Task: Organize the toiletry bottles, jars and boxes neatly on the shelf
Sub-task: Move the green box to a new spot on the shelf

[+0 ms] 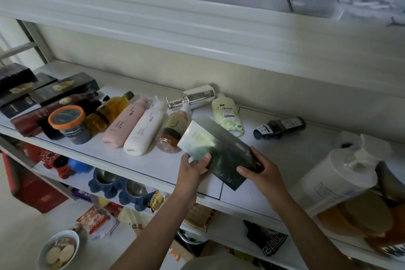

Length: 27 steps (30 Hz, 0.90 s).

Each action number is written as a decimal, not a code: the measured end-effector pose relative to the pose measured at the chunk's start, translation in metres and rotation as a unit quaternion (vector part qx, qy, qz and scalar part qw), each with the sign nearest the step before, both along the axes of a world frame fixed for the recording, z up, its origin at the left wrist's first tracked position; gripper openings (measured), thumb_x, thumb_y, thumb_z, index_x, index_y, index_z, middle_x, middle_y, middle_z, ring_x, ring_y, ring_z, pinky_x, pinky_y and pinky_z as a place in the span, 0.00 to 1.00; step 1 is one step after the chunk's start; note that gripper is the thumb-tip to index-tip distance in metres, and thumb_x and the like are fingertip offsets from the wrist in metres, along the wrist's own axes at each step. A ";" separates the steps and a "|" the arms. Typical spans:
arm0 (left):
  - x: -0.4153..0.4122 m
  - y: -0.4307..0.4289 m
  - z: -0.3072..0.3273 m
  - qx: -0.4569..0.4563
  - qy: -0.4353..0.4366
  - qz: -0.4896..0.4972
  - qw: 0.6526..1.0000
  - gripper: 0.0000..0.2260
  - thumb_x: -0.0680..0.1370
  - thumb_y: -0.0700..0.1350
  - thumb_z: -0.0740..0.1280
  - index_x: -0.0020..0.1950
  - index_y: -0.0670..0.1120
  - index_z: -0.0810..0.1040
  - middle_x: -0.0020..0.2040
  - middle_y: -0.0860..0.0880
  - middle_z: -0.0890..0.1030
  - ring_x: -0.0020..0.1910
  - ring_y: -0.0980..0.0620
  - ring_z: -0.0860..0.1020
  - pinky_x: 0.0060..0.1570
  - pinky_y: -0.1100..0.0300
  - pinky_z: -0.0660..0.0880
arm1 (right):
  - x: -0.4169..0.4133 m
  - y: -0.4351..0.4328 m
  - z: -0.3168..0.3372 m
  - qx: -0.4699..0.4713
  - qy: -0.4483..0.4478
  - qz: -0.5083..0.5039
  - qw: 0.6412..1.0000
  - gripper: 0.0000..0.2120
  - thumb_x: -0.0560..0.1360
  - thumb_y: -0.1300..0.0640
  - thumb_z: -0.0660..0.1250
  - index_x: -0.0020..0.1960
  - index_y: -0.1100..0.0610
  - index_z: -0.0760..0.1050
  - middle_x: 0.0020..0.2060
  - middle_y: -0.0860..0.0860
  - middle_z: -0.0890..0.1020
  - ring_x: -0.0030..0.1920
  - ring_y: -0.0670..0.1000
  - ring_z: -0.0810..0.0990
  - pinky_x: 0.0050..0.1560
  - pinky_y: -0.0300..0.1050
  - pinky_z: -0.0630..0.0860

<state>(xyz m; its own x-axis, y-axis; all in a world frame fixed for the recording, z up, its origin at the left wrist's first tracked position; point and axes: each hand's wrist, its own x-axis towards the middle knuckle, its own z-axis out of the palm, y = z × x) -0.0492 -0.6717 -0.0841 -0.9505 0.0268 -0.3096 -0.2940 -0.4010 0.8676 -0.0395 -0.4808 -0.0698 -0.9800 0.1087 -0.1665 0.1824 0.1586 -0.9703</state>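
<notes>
Both hands grip one dark box (228,149): the left hand (194,167) pinches its near-left edge, and the right hand (263,174) curls round its near-right corner. The box is held tilted over the front of the shelf (285,151), its pale far end just beside the amber bottle (173,131); contact cannot be confirmed.

Risk: the bottles lie on their sides. A nudge from the box would likely roll the amber bottle into the white bottle (144,131) or off the front edge. The green bottle (228,116) behind is similarly exposed.
</notes>
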 end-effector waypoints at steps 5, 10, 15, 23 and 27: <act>-0.006 -0.001 0.018 -0.088 0.137 0.002 0.987 0.25 0.74 0.37 0.70 0.68 0.47 0.66 0.60 0.46 0.79 0.59 0.51 0.77 0.51 0.60 0.79 | 0.000 -0.006 -0.014 0.003 0.010 0.053 0.999 0.34 0.70 0.67 0.71 0.71 0.48 0.64 0.57 0.45 0.79 0.55 0.39 0.78 0.52 0.31 0.75; -0.013 -0.013 0.031 -0.188 0.222 -0.036 0.956 0.29 0.71 0.32 0.71 0.69 0.47 0.65 0.60 0.49 0.77 0.60 0.56 0.75 0.51 0.67 0.75 | -0.014 -0.042 -0.024 0.101 0.061 0.091 0.989 0.23 0.69 0.69 0.71 0.61 0.55 0.75 0.57 0.47 0.75 0.57 0.42 0.74 0.51 0.22 0.68; -0.006 -0.026 0.016 -0.233 0.212 -0.023 0.949 0.34 0.70 0.29 0.71 0.72 0.45 0.61 0.63 0.50 0.74 0.62 0.61 0.73 0.53 0.70 0.73 | -0.024 -0.062 -0.032 0.116 0.076 0.101 0.985 0.22 0.67 0.70 0.71 0.60 0.62 0.75 0.58 0.50 0.76 0.56 0.46 0.77 0.53 0.31 0.73; -0.001 -0.055 0.000 -0.272 0.184 0.013 0.944 0.39 0.70 0.21 0.60 0.74 0.51 0.59 0.65 0.58 0.71 0.66 0.63 0.69 0.61 0.67 0.71 | -0.016 -0.083 -0.049 0.148 0.105 0.141 0.973 0.17 0.66 0.65 0.73 0.54 0.64 0.77 0.55 0.49 0.75 0.58 0.47 0.74 0.60 0.41 0.72; 0.007 -0.051 -0.004 -0.281 0.171 0.034 0.944 0.39 0.69 0.20 0.59 0.75 0.49 0.57 0.66 0.53 0.71 0.63 0.70 0.69 0.61 0.70 0.71 | -0.013 -0.088 -0.055 0.162 0.111 0.146 0.970 0.23 0.67 0.66 0.73 0.61 0.65 0.75 0.60 0.46 0.70 0.63 0.47 0.71 0.64 0.39 0.68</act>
<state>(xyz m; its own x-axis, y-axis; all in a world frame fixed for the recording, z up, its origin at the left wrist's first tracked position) -0.0419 -0.7232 -0.0879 -0.9910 -0.1151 0.0679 0.0512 0.1420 0.9885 -0.0527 -0.5684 -0.1249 -0.9846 -0.1677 0.0485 -0.1237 0.4745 -0.8715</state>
